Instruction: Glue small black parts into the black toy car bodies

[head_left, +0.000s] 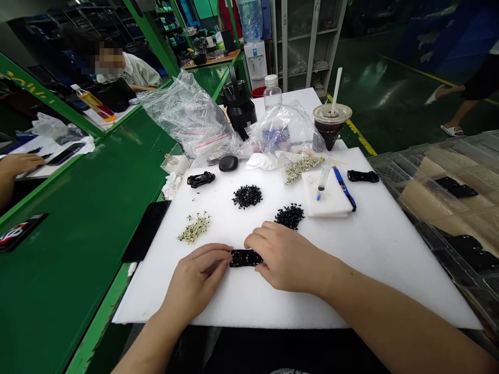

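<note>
A small black car-shaped part [245, 258] lies on the white foam board [312, 311], between my two hands. My left hand [200, 278] has its fingers closed on the part's left end. My right hand [283, 257] curls its fingers and thumb round the right end and hides it. Just beyond my right hand is a pile of small black pieces [289, 215], with a second black pile [248, 196] farther back. Pale small pieces [195, 228] lie behind my left hand. Similar black parts sit at the back left [201, 179] and back right [363, 176].
A syringe [323, 182] and a blue cutter [344, 188] lie by a white foam pad [327, 208]. Behind are plastic bags [191, 119], a black bottle [240, 111] and a drink cup [331, 122]. A phone [146, 231] is left; compartment trays [440, 171] are right. A person sits back left.
</note>
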`<state>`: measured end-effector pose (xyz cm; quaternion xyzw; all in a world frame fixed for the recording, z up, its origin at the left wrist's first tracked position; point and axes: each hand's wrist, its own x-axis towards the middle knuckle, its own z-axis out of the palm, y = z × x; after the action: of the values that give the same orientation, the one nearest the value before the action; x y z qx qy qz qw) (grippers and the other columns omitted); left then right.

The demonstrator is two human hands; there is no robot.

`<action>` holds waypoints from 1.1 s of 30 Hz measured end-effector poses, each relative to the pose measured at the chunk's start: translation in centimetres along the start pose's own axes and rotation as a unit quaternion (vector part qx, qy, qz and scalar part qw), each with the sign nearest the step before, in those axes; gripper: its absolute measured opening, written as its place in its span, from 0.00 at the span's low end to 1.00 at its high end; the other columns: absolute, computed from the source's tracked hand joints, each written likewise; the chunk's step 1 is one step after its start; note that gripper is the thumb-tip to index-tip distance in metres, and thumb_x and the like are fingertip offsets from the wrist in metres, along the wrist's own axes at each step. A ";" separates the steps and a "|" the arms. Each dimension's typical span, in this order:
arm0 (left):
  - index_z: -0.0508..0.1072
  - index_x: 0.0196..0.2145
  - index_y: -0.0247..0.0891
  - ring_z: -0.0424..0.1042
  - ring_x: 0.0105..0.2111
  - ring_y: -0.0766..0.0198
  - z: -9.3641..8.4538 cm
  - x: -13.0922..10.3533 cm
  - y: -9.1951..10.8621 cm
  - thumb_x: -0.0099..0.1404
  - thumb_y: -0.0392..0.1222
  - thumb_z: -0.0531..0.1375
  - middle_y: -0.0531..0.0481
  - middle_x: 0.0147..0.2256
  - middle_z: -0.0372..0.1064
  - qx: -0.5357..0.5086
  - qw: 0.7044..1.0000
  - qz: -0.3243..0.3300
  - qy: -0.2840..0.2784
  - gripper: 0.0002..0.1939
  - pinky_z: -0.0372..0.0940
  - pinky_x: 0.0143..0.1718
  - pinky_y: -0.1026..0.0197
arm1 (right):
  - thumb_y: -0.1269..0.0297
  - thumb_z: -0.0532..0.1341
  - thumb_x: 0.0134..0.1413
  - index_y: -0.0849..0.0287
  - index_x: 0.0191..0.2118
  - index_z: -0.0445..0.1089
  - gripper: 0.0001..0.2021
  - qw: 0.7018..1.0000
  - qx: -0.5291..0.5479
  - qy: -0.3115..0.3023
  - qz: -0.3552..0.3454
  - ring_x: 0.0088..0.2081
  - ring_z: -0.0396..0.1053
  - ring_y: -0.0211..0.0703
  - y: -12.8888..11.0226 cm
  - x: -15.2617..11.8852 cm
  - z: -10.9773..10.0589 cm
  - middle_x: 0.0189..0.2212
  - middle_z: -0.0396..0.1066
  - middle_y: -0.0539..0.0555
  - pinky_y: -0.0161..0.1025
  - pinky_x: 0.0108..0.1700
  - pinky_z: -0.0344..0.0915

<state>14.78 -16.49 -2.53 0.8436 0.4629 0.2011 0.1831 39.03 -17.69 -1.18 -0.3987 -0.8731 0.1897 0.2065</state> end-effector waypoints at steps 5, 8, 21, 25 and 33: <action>0.78 0.37 0.42 0.77 0.39 0.61 -0.3 0.1 -0.1 0.69 0.40 0.56 0.49 0.43 0.77 -0.001 1.000 0.020 -0.017 0.10 0.73 0.45 0.60 | 0.73 0.61 0.55 0.67 0.44 0.69 0.11 1.000 -0.003 0.000 -0.006 0.40 0.62 0.49 0.0 0.0 0.1 0.39 0.69 0.58 0.44 0.45 0.62; 0.78 0.38 0.43 0.77 0.40 0.61 -0.9 0.6 0.0 0.69 0.41 0.56 0.50 0.45 0.76 -0.008 0.999 0.011 -0.047 0.10 0.73 0.46 0.59 | 0.73 0.61 0.55 0.67 0.45 0.69 0.11 1.000 -0.003 -0.003 -0.002 0.40 0.62 0.48 0.0 0.0 0.1 0.39 0.69 0.58 0.44 0.46 0.62; 0.70 0.49 0.43 0.73 0.49 0.56 -1.3 -0.7 -0.5 0.66 0.39 0.61 0.46 0.52 0.72 0.064 0.988 0.132 -0.046 0.13 0.71 0.50 0.54 | 0.72 0.60 0.55 0.64 0.40 0.68 0.06 1.000 -0.022 -0.011 0.008 0.38 0.61 0.47 0.2 -0.1 0.3 0.36 0.69 0.55 0.43 0.42 0.61; 0.71 0.48 0.41 0.72 0.47 0.57 -0.9 -0.6 -0.4 0.66 0.36 0.61 0.45 0.51 0.72 0.072 0.985 0.154 -0.032 0.13 0.69 0.49 0.55 | 0.73 0.60 0.55 0.64 0.41 0.68 0.07 1.000 -0.009 -0.012 0.011 0.39 0.62 0.47 0.2 0.0 0.2 0.37 0.70 0.55 0.43 0.43 0.61; 0.71 0.44 0.44 0.71 0.50 0.57 -1.0 -0.5 -0.4 0.65 0.40 0.61 0.48 0.50 0.71 0.021 0.996 0.074 -0.049 0.09 0.69 0.50 0.55 | 0.72 0.61 0.55 0.65 0.41 0.68 0.07 1.000 -0.013 -0.021 0.008 0.39 0.62 0.48 0.2 0.1 0.2 0.37 0.70 0.56 0.43 0.45 0.62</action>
<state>13.75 -16.54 -2.00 0.8880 0.3942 0.1621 0.1724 39.04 -17.54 -1.41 -0.4038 -0.8767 0.1884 0.1812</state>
